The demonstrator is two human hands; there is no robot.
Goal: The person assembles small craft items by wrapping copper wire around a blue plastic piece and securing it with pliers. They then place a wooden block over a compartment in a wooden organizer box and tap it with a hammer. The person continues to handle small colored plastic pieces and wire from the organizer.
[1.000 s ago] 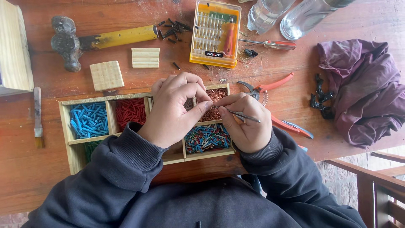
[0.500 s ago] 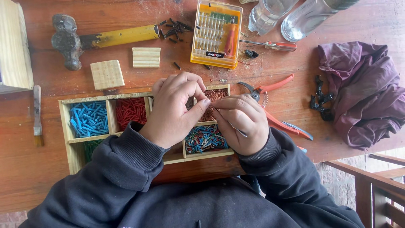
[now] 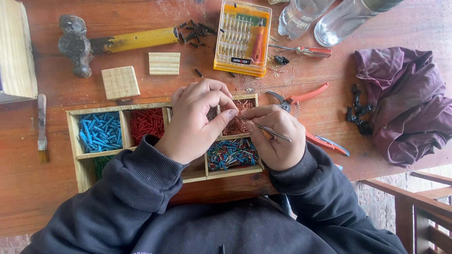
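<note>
Head cam, looking straight down: the wooden divided tray (image 3: 73, 141) sits on the table, with blue bits in one compartment, red in the next, copper-coloured ones under the hands and a mixed-colour lot nearest the person. Left hand (image 3: 195, 122) hovers over the tray, fingers pinched together; can't tell on what. Right hand (image 3: 275, 138) is clamped on thin tweezers (image 3: 270, 131) pointing at the left fingertips. Yellow screwdriver-bit case (image 3: 242, 37) lies further back.

I see soft, even daylight, bright enough throughout. Shadows stay faint. Focus is sharp, with no glare or blur.
</note>
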